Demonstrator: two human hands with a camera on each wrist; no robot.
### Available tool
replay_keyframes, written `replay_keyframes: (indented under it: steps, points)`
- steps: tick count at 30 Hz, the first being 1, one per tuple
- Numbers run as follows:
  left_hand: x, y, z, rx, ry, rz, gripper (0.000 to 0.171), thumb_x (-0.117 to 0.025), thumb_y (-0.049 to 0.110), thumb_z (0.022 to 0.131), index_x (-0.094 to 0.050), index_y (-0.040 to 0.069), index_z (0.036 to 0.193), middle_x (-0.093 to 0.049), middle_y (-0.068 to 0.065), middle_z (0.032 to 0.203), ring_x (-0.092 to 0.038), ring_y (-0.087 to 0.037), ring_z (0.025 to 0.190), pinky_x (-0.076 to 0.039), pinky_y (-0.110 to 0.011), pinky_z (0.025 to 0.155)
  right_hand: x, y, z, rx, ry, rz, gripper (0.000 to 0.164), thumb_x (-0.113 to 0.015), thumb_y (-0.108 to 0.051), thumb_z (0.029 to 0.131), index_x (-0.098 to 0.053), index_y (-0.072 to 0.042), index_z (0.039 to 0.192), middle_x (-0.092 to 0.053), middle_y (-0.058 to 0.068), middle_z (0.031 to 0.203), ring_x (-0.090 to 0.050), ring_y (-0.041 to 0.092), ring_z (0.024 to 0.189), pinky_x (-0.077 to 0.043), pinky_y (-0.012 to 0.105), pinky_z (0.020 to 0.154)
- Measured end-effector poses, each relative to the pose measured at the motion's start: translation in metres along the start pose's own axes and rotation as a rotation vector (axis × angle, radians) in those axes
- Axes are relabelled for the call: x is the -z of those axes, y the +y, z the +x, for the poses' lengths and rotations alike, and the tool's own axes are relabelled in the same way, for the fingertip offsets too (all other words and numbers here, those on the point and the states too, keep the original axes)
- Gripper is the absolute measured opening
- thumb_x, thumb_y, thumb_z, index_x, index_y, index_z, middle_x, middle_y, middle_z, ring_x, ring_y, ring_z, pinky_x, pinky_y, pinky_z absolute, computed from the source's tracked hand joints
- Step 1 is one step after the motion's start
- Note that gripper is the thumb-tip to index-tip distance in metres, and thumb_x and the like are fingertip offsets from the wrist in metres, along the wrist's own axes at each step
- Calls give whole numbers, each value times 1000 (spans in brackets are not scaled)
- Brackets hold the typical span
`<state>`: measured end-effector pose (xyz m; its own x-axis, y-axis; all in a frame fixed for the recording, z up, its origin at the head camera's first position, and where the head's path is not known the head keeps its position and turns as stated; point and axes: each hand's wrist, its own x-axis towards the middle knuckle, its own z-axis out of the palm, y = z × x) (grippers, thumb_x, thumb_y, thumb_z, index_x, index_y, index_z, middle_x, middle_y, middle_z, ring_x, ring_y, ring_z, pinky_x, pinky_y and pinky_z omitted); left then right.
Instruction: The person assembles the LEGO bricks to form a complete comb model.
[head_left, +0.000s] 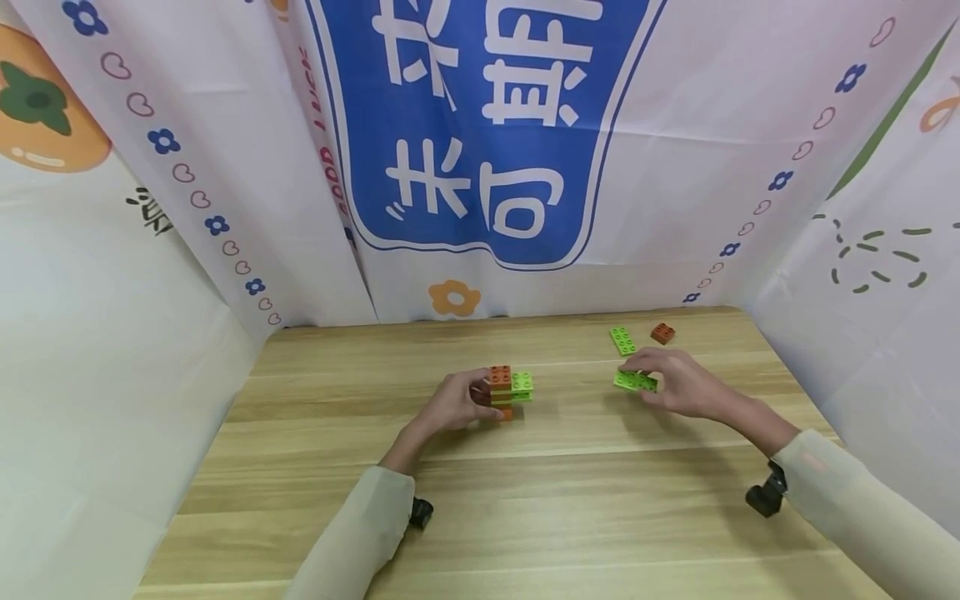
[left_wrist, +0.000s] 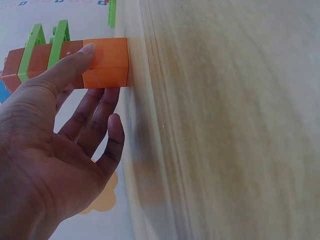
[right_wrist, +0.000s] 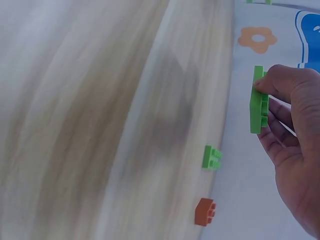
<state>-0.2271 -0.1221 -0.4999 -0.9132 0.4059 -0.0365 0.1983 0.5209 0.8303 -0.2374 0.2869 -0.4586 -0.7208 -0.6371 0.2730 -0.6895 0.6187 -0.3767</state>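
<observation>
A stack of building blocks [head_left: 500, 379] stands on the table, with brown blocks, two thin green plates jutting to the right and an orange block [left_wrist: 106, 62] at the bottom. My left hand [head_left: 454, 402] grips this stack low down, its thumb on the orange block and fingers behind. Over to the right, my right hand [head_left: 678, 383] pinches a thin green studded plate [right_wrist: 257, 102] between thumb and fingers, raised above the table with its studs facing up. The left wrist view shows the stack's layers sideways.
Behind the right hand lie another green plate [head_left: 622, 341] and a small brown block [head_left: 663, 333] on the wooden table [head_left: 480, 517]. A printed cloth [head_left: 480, 287] hangs along the back edge, and white cloth walls stand at both sides.
</observation>
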Motion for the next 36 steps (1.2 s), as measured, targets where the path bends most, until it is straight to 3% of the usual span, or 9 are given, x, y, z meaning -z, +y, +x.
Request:
replay_keyframes:
  steps: [15,31,36]
  points:
    - [0,-2,1,-11,2,23,46,-91,10,84,-72,10,126,-76,-5,110,-71,-17,98,-61,-36,89,4,-19,22,99,56,11,42,-88,4,78,-78,-3,118,-76,12,118,-74,28,103,-64,46,78]
    - [0,-2,-1,-30,6,20,44,-91,10,84,-72,10,124,-77,-7,109,-74,-17,97,-62,-36,87,5,-38,44,144,26,65,42,-85,4,81,-77,-2,121,-75,11,120,-73,25,103,-64,36,78]
    - [0,-2,-1,-33,7,13,45,-91,9,84,-72,10,125,-77,-7,109,-74,-18,98,-62,-36,87,5,-43,51,151,18,53,42,-85,0,82,-77,-3,123,-74,11,123,-73,26,107,-64,41,83]
